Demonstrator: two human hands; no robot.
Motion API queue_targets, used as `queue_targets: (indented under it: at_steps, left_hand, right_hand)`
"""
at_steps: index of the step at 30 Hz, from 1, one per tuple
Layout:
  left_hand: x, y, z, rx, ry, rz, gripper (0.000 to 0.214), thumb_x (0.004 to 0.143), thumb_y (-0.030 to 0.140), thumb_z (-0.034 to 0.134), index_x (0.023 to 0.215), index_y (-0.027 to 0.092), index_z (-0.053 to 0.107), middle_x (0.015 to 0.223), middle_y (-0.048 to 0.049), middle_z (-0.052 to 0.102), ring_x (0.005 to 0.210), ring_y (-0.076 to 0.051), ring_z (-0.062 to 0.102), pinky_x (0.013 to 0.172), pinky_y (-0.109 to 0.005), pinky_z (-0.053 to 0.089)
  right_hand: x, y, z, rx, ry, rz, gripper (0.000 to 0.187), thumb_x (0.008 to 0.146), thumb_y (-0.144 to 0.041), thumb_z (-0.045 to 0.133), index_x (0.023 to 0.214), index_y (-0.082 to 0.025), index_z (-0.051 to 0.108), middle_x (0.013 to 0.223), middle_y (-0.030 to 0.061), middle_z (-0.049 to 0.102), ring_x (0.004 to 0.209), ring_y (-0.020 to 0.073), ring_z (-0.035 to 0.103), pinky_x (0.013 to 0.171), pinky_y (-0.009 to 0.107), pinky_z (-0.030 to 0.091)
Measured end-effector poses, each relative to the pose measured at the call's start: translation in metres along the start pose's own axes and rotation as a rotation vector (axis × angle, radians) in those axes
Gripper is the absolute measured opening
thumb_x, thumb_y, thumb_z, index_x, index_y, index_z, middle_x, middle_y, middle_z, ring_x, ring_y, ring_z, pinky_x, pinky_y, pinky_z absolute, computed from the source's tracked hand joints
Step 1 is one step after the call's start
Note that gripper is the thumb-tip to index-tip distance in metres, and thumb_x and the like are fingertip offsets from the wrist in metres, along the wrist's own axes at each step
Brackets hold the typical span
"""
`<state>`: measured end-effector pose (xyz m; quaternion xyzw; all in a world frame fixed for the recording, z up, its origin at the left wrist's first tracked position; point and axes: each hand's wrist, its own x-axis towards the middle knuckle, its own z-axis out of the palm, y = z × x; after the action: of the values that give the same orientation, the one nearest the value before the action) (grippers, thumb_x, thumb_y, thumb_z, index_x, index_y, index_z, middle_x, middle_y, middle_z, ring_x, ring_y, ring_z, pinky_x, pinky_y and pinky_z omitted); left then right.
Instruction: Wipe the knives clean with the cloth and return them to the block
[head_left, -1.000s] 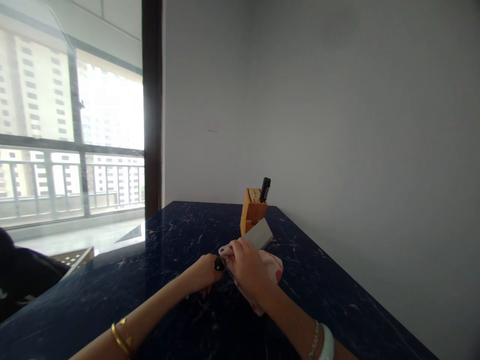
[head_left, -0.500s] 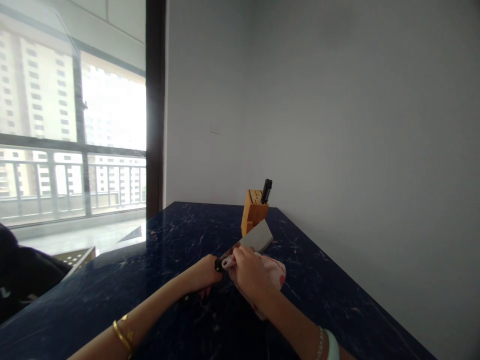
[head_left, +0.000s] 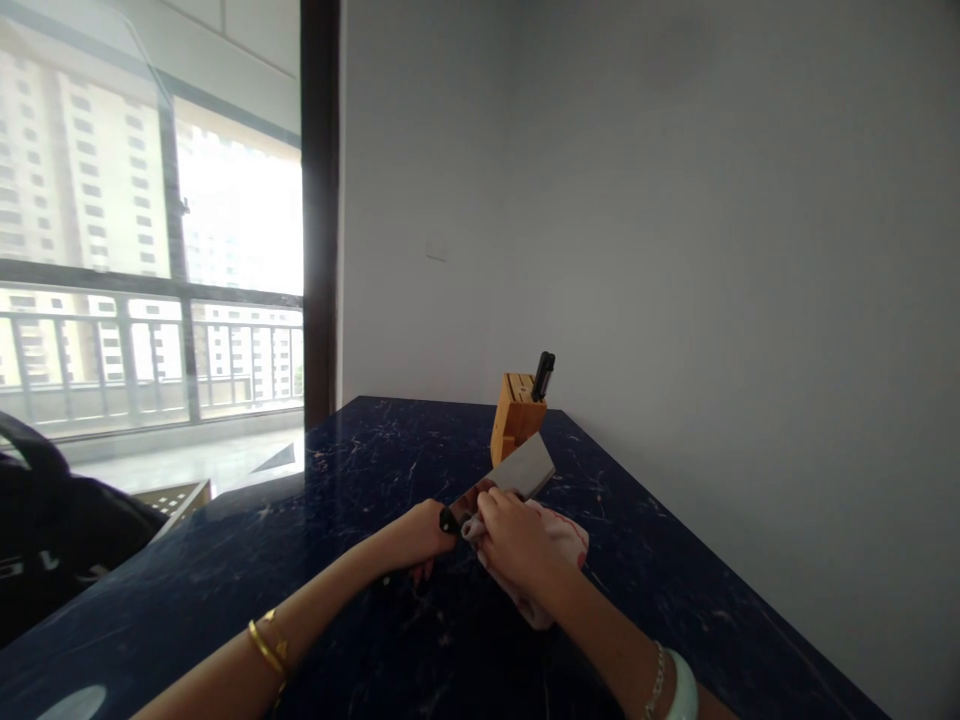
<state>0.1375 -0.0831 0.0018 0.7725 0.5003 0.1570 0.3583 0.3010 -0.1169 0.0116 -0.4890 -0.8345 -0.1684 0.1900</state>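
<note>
A cleaver (head_left: 529,467) with a broad steel blade and black handle slants up to the right above the dark blue counter. My left hand (head_left: 421,533) is closed around its handle. Bunched in my right hand (head_left: 510,532) is a white and red cloth (head_left: 561,533), pressed to the blade near the handle; the fingers are closed on it. Just beyond the blade stands a wooden knife block (head_left: 517,418), its lower part partly hidden by the cleaver. Black-handled tools (head_left: 544,376) stick up from the block's right side.
The dark blue marbled counter (head_left: 382,440) runs back to grey walls (head_left: 712,250). At the left lies a black bag (head_left: 67,520) beside a perforated beige piece (head_left: 176,500). A large window (head_left: 240,240) is further left. A pale round patch (head_left: 75,704) shows at the front left.
The view has shifted slightly, so everything sits a little further right and more of the black bag shows. Both hands keep their hold on the cleaver and cloth.
</note>
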Motion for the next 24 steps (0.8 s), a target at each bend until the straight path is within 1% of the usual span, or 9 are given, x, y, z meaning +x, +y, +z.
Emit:
queue_targets:
  at_steps: [3, 8, 10, 15, 17, 19, 22, 24]
  left_hand:
    - [0.001, 0.0, 0.0, -0.001, -0.009, 0.023, 0.019, 0.065, 0.031, 0.042, 0.055, 0.015, 0.046, 0.041, 0.0011, 0.051, 0.041, -0.016, 0.054, 0.037, -0.024, 0.042]
    - [0.002, -0.001, 0.0, 0.016, -0.024, 0.052, 0.02, 0.066, 0.032, 0.04, 0.058, 0.015, 0.047, 0.043, 0.0007, 0.052, 0.043, -0.016, 0.054, 0.04, -0.023, 0.042]
    - [0.002, -0.001, 0.001, 0.009, -0.026, 0.047, 0.02, 0.066, 0.033, 0.041, 0.06, 0.015, 0.047, 0.044, 0.0008, 0.053, 0.043, -0.016, 0.054, 0.04, -0.024, 0.042]
    - [0.0, -0.001, 0.002, 0.004, -0.023, 0.045, 0.021, 0.066, 0.033, 0.04, 0.061, 0.014, 0.048, 0.043, 0.0005, 0.052, 0.039, -0.016, 0.053, 0.038, -0.025, 0.042]
    - [0.001, -0.003, 0.002, 0.007, -0.025, 0.043, 0.021, 0.066, 0.033, 0.04, 0.061, 0.015, 0.048, 0.042, 0.0007, 0.052, 0.039, -0.016, 0.053, 0.037, -0.024, 0.042]
    - [0.002, -0.005, 0.002, 0.003, -0.031, 0.044, 0.021, 0.066, 0.033, 0.04, 0.06, 0.015, 0.048, 0.042, 0.0008, 0.052, 0.04, -0.015, 0.053, 0.038, -0.023, 0.042]
    - [0.004, -0.008, 0.001, 0.002, -0.034, 0.073, 0.019, 0.066, 0.031, 0.039, 0.059, 0.015, 0.047, 0.044, 0.0006, 0.053, 0.041, -0.015, 0.054, 0.038, -0.023, 0.042]
    - [0.004, -0.009, 0.001, 0.006, -0.029, 0.088, 0.019, 0.066, 0.03, 0.039, 0.059, 0.015, 0.047, 0.044, 0.0005, 0.053, 0.04, -0.015, 0.054, 0.038, -0.022, 0.042]
  right_hand:
    - [-0.002, 0.0, 0.0, -0.019, -0.005, -0.053, 0.014, 0.072, -0.014, 0.043, 0.085, -0.018, 0.047, 0.086, 0.0046, 0.051, 0.079, 0.018, 0.046, 0.066, 0.028, 0.033]
    - [-0.004, -0.001, -0.001, 0.019, -0.06, -0.176, 0.01, 0.074, -0.018, 0.043, 0.083, -0.017, 0.046, 0.086, 0.0048, 0.051, 0.08, 0.0173, 0.046, 0.069, 0.028, 0.034]
    - [-0.003, 0.001, -0.003, 0.026, -0.053, -0.165, 0.011, 0.073, -0.018, 0.044, 0.083, -0.018, 0.046, 0.086, 0.0044, 0.051, 0.081, 0.017, 0.045, 0.069, 0.028, 0.034]
    - [-0.002, 0.009, -0.003, -0.024, 0.012, -0.032, 0.015, 0.07, -0.013, 0.043, 0.084, -0.018, 0.046, 0.086, 0.0037, 0.051, 0.081, 0.0169, 0.045, 0.069, 0.028, 0.032]
    - [-0.002, 0.008, -0.001, -0.041, 0.019, -0.01, 0.016, 0.07, -0.013, 0.042, 0.084, -0.018, 0.046, 0.087, 0.0043, 0.051, 0.081, 0.017, 0.044, 0.068, 0.028, 0.031]
    - [-0.003, 0.004, 0.001, -0.039, 0.001, -0.047, 0.014, 0.071, -0.013, 0.042, 0.083, -0.018, 0.046, 0.086, 0.0046, 0.051, 0.079, 0.0171, 0.044, 0.068, 0.028, 0.031]
    - [-0.003, 0.0, 0.002, -0.022, -0.025, -0.142, 0.012, 0.07, -0.016, 0.044, 0.082, -0.017, 0.046, 0.084, 0.0044, 0.051, 0.079, 0.0175, 0.044, 0.067, 0.029, 0.031]
    - [-0.003, 0.001, 0.001, -0.022, -0.01, -0.133, 0.013, 0.069, -0.016, 0.046, 0.082, -0.017, 0.046, 0.085, 0.0042, 0.051, 0.079, 0.0176, 0.044, 0.068, 0.029, 0.031]
